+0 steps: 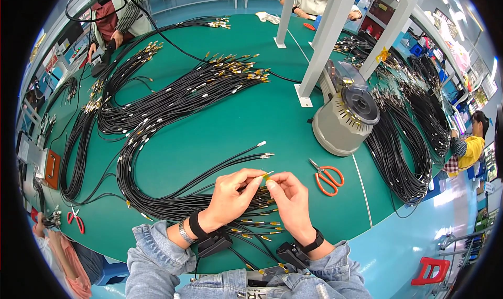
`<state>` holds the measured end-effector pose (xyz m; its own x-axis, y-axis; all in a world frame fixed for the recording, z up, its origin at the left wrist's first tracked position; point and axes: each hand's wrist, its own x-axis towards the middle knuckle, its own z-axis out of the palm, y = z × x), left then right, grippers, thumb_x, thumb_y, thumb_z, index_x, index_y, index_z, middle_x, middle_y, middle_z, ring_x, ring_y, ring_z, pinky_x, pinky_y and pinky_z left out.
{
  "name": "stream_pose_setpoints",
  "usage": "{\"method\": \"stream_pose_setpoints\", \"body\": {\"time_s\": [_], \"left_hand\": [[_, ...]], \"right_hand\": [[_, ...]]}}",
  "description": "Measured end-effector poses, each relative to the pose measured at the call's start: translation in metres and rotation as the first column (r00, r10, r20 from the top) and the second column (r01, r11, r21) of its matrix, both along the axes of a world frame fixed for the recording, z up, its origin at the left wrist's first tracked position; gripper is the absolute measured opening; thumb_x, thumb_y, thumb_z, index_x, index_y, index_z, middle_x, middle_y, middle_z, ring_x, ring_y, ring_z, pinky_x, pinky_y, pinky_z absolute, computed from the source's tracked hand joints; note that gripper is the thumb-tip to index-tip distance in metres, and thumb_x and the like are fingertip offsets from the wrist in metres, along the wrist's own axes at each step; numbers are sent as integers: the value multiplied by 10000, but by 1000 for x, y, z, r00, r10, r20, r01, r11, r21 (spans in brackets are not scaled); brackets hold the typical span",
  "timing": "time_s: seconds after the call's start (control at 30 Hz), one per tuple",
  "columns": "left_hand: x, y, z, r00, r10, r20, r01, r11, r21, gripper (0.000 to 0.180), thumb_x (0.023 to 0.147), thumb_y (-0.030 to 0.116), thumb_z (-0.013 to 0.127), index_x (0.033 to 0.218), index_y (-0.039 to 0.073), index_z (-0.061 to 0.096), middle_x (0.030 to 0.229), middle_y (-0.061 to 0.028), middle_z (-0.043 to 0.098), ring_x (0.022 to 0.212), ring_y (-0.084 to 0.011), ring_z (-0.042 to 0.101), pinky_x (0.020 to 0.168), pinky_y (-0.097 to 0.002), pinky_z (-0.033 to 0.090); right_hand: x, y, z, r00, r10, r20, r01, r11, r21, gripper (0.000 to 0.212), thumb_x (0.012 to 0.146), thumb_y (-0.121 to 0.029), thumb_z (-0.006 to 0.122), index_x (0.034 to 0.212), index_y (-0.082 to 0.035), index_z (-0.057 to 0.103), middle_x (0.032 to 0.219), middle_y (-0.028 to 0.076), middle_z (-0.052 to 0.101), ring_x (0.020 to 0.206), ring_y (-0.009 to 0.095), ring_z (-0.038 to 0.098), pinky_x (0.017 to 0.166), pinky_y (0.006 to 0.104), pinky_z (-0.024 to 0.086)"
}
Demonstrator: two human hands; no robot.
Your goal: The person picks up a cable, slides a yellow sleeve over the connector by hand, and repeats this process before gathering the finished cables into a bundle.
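My left hand (231, 195) and my right hand (290, 200) meet over the near part of the green table. Both pinch closed at the end of a cable, where a small yellow piece (266, 177) and a thin pale tip show between the fingertips. Whether the yellow piece is tape or a sleeve I cannot tell. Below my hands lies a large bundle of black cables (157, 200), curving in from the left, with many yellow-marked ends fanned out under my wrists. Two loose cable ends with white tags (266, 155) stick out just beyond my left hand.
Orange-handled scissors (329, 180) lie right of my hands; red scissors (76, 220) lie far left. A grey round machine (343, 121) stands beside metal posts (313, 63). More cable bundles (178, 102) cover the table's far left and right. Other people work around the table.
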<state>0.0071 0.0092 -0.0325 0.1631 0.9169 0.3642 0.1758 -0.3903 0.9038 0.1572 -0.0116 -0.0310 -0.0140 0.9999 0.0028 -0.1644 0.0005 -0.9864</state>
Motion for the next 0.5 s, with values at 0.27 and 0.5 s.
{"method": "stream_pose_setpoints", "body": {"time_s": [0.27,0.5], "left_hand": [[-4,-1,12,998,-21,-59,16,997,-78,87,859,25,647,927,-24,627,726,-55,661,586,-72,582,507,-218,450],[-2,-1,3,976,95,-195,-75,991,107,61,837,10,663,841,-14,607,660,-57,642,541,-91,584,472,-233,441]], "right_hand": [[4,1,-4,1000,6,14,-7,999,46,94,900,-70,627,921,19,606,869,-3,581,765,44,517,680,193,418],[4,1,-4,1000,-4,12,3,999,41,89,897,-63,630,917,22,611,865,-4,581,761,43,518,672,191,416]]}}
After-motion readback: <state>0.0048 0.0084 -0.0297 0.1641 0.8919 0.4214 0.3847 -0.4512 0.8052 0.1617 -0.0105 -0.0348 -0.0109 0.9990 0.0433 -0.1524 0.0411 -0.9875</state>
